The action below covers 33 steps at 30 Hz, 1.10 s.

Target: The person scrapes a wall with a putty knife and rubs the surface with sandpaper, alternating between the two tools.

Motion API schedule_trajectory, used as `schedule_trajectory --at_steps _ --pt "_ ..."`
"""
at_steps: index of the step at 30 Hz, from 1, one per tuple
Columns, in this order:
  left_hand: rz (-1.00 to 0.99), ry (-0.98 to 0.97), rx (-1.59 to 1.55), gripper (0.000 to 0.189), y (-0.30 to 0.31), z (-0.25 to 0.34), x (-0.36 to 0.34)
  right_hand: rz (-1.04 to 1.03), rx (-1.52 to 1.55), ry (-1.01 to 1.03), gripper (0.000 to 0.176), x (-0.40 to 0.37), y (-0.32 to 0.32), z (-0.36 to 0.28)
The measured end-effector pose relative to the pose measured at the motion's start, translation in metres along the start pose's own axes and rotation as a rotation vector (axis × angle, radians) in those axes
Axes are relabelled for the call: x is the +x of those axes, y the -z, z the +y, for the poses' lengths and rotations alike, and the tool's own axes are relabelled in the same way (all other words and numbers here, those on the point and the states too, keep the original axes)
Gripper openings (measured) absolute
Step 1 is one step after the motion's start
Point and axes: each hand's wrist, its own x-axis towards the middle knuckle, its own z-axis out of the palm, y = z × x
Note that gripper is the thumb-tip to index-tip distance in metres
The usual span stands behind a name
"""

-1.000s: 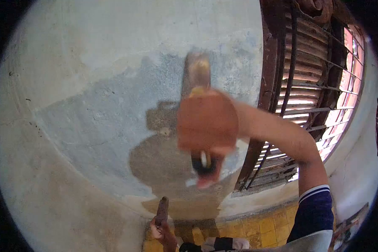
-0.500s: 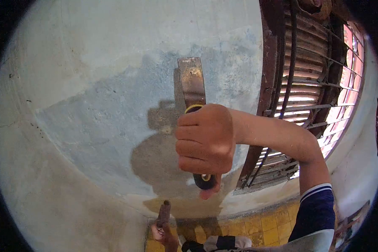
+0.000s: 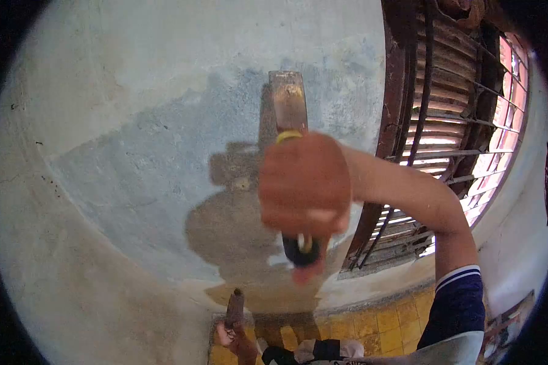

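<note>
Scraper (image 3: 291,100) points up by the wall (image 3: 128,158), left of the window (image 3: 442,91); the right hand (image 3: 304,185) closes fully round its handle (image 3: 301,250), the best hold for what looks stiff and fairly light. Nearer, the left hand (image 3: 237,342) curls its fingers round a bar (image 3: 234,310).

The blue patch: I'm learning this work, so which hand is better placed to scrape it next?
Right hand, probably: it grips the scraper in front of the patch; the left hand holds a dark tool lower down.

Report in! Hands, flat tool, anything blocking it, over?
Right hand gripping flat tool, pointing up, in front of wall. Left hand lower, gripping dark object. Nothing seen blocking flat tool.
</note>
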Motion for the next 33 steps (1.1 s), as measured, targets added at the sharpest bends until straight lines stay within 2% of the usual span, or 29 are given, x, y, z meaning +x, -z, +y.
schedule_trajectory --at_steps 3,4,6,8,10,13,16,18,21,23,25,30,32,33 --pt "0.023 0.017 0.030 0.059 0.005 -0.013 0.001 0.033 0.089 -0.018 0.056 -0.011 -0.007 0.021" --pt "0.030 0.001 0.046 0.060 0.007 -0.020 -0.001 0.020 0.032 -0.064 0.056 -0.013 -0.003 0.026" --pt "0.015 -0.113 0.092 0.059 0.008 -0.036 0.002 -0.050 0.001 -0.081 0.058 -0.009 -0.001 0.019" --pt "0.086 0.050 -0.159 0.059 0.002 -0.044 0.004 -0.160 0.061 -0.027 0.060 0.001 -0.008 -0.006" --pt "0.094 0.062 -0.219 0.059 -0.008 -0.033 0.001 -0.089 0.016 -0.096 0.062 -0.010 -0.002 0.011" --pt "0.012 -0.076 -0.085 0.060 -0.012 -0.006 -0.007 -0.029 -0.091 -0.117 0.062 -0.015 -0.015 0.046" --pt "-0.001 -0.108 -0.026 0.059 -0.012 -0.006 0.000 -0.036 -0.130 -0.044 0.064 -0.014 0.004 0.024" --pt "0.029 -0.115 0.160 0.057 0.000 -0.021 0.004 -0.058 -0.103 -0.054 0.065 -0.009 0.014 0.027" --pt "0.017 -0.058 0.017 0.059 -0.007 -0.004 0.000 -0.073 -0.049 -0.125 0.066 -0.010 0.019 0.029" --pt "0.034 -0.005 0.082 0.059 -0.006 -0.001 -0.002 -0.042 -0.041 -0.168 0.066 -0.005 0.017 0.024" --pt "0.034 -0.010 0.106 0.060 -0.004 -0.002 -0.001 -0.128 0.009 -0.112 0.066 -0.003 0.013 0.007" --pt "-0.023 -0.124 0.066 0.061 -0.006 -0.003 -0.002 -0.079 -0.225 -0.106 0.064 -0.027 0.032 0.043" --pt "0.005 -0.069 0.062 0.060 -0.010 0.002 0.001 0.043 -0.010 -0.115 0.063 -0.016 0.012 0.015" --pt "0.019 -0.037 0.062 0.060 -0.011 0.003 0.000 -0.023 -0.032 -0.089 0.050 -0.018 0.019 0.015"
